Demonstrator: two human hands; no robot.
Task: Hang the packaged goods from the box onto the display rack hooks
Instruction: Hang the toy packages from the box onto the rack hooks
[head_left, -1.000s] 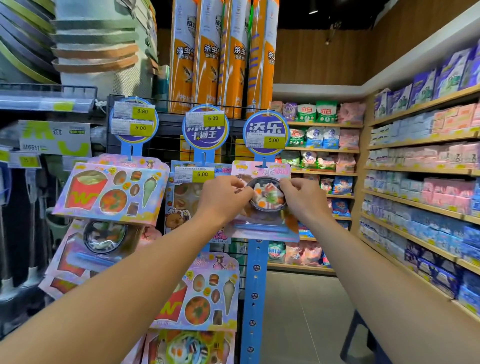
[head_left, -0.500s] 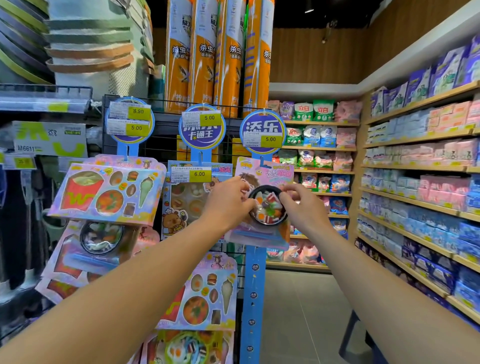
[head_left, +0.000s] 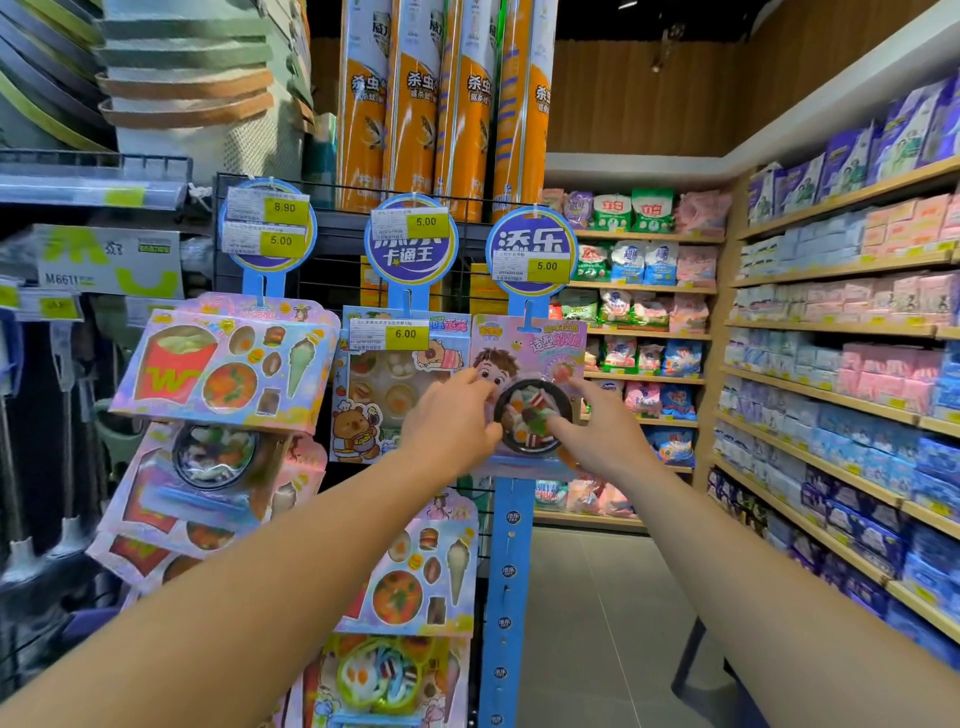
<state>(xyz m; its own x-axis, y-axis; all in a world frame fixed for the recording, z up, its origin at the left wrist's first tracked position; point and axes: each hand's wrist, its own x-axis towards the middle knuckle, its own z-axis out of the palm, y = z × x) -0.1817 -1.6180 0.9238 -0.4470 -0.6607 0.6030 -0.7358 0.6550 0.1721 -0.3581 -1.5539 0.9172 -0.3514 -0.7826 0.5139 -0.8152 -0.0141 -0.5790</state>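
Here, both hands hold 1 pink toy-food package (head_left: 527, 358) against the right-hand blue display strip (head_left: 506, 571) of the rack. The left hand (head_left: 449, 426) grips the package's left edge, fingers curled, thumb beside the black bowl blister (head_left: 534, 415). The right hand (head_left: 602, 434) grips the right edge, thumb lying on the bowl's lower right. The package top sits directly under the round blue sign (head_left: 531, 249) with a 5.00 price tag; whether it rests on a hook cannot be determined. Adjacent packages (head_left: 223, 364) hang on the 2 strips to the left. Stocked shelves (head_left: 831, 374) line the right wall.
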